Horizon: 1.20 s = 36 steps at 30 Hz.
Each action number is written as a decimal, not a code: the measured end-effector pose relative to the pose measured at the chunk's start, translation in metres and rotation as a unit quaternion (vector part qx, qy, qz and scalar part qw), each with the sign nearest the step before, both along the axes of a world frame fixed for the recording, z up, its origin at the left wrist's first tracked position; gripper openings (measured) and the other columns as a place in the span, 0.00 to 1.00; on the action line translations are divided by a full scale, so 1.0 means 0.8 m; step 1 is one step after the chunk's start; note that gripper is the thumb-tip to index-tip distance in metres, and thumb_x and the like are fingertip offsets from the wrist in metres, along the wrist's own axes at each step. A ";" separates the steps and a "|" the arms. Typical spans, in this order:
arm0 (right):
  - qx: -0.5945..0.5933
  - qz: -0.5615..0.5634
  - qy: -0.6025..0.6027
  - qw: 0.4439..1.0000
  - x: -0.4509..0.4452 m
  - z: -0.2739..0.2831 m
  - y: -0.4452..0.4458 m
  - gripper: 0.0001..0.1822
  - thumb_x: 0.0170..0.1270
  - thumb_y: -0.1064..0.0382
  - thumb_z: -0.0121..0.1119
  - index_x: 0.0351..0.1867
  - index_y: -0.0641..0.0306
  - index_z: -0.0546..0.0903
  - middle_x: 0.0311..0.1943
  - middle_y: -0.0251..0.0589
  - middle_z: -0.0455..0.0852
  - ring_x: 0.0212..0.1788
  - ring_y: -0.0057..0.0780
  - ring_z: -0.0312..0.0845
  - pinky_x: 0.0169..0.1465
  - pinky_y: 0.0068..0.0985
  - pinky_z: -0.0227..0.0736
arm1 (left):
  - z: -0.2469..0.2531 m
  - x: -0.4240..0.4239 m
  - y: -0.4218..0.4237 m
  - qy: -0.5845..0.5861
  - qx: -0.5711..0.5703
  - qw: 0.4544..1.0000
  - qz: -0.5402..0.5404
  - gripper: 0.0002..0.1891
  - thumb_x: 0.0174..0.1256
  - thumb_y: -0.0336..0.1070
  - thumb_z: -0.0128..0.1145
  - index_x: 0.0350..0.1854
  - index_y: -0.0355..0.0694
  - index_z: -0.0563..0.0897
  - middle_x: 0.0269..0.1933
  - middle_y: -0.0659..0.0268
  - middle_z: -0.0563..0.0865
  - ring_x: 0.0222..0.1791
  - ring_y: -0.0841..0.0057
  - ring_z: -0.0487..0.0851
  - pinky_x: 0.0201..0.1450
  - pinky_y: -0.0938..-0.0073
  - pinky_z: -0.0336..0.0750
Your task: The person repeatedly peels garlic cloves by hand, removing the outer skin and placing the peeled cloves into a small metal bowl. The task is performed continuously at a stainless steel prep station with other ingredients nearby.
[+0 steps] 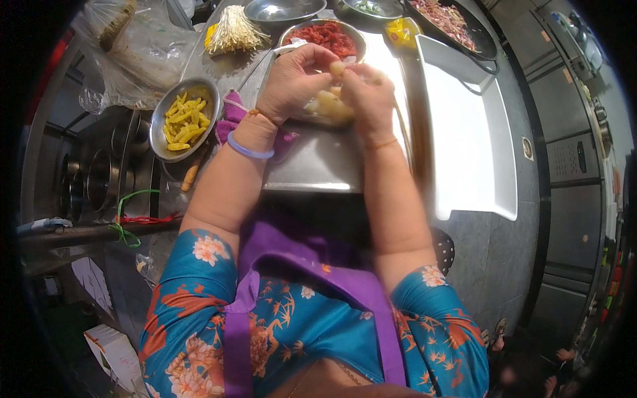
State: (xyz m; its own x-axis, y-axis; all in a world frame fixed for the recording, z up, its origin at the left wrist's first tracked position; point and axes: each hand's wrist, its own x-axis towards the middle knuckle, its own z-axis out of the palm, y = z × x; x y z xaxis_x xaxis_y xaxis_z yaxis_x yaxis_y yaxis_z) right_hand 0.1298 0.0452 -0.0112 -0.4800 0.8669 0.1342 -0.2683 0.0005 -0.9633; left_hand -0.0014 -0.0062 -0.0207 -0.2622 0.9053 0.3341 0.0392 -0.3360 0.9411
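Observation:
Both my hands meet over the metal worktable. Between the fingertips of my left hand (pixel 298 79) and my right hand (pixel 371 97) is a small pale yellowish piece of food (pixel 337 68); what it is exactly I cannot tell. Just below them lie more pale pieces (pixel 328 105) in what looks like a clear container, partly hidden by my hands. Beyond my fingers stands a metal bowl of red minced or chopped meat (pixel 328 37), with something white at its near edge. A purple cloth (pixel 233 112) lies beside my left wrist.
On the left are a metal bowl of yellow-green peppers (pixel 186 122), plastic bags (pixel 144 59) and enoki mushrooms (pixel 236 30). A metal dish (pixel 283 9) and a pan of chopped meat (pixel 448 22) stand at the back. A white plastic tray (pixel 468 134) is on the right.

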 end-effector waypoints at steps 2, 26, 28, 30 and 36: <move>-0.013 0.003 0.001 1.000 0.001 0.005 -0.002 0.08 0.56 0.66 0.61 0.33 0.70 0.82 0.23 0.32 0.80 0.21 0.12 0.71 0.25 0.11 0.64 | -0.001 0.002 -0.001 0.009 0.016 1.000 0.012 0.09 0.56 0.22 0.55 0.41 0.33 0.78 0.37 0.66 0.83 0.36 0.82 0.81 0.42 0.82 0.76; -0.001 -0.038 -0.023 0.999 0.002 0.011 -0.007 0.10 0.56 0.63 0.62 0.35 0.69 0.83 0.23 0.31 0.80 0.23 0.12 0.71 0.27 0.10 0.64 | 0.000 0.001 0.000 -0.052 -0.014 0.999 0.007 0.11 0.56 0.29 0.62 0.40 0.33 0.77 0.38 0.64 0.83 0.40 0.81 0.81 0.43 0.81 0.76; 0.022 -0.036 -0.019 0.999 -0.001 0.004 -0.004 0.10 0.57 0.64 0.60 0.36 0.69 0.83 0.24 0.31 0.81 0.23 0.11 0.71 0.27 0.10 0.64 | -0.003 0.002 0.002 -0.028 -0.007 1.000 0.012 0.10 0.57 0.28 0.62 0.40 0.33 0.77 0.38 0.64 0.83 0.40 0.81 0.81 0.43 0.81 0.76; 0.032 -0.034 -0.021 0.999 -0.001 0.001 -0.003 0.09 0.57 0.65 0.59 0.36 0.70 0.83 0.25 0.31 0.81 0.23 0.11 0.71 0.27 0.10 0.64 | -0.003 0.003 0.002 -0.016 -0.005 1.000 0.017 0.10 0.56 0.28 0.61 0.39 0.34 0.77 0.38 0.65 0.83 0.40 0.81 0.81 0.43 0.81 0.76; 0.020 -0.024 -0.022 0.999 0.000 -0.003 0.000 0.09 0.57 0.65 0.60 0.35 0.70 0.83 0.25 0.32 0.81 0.24 0.13 0.71 0.28 0.10 0.65 | -0.008 0.006 0.002 0.069 -0.004 0.995 0.069 0.08 0.52 0.25 0.59 0.36 0.36 0.79 0.34 0.68 0.84 0.37 0.84 0.82 0.43 0.82 0.76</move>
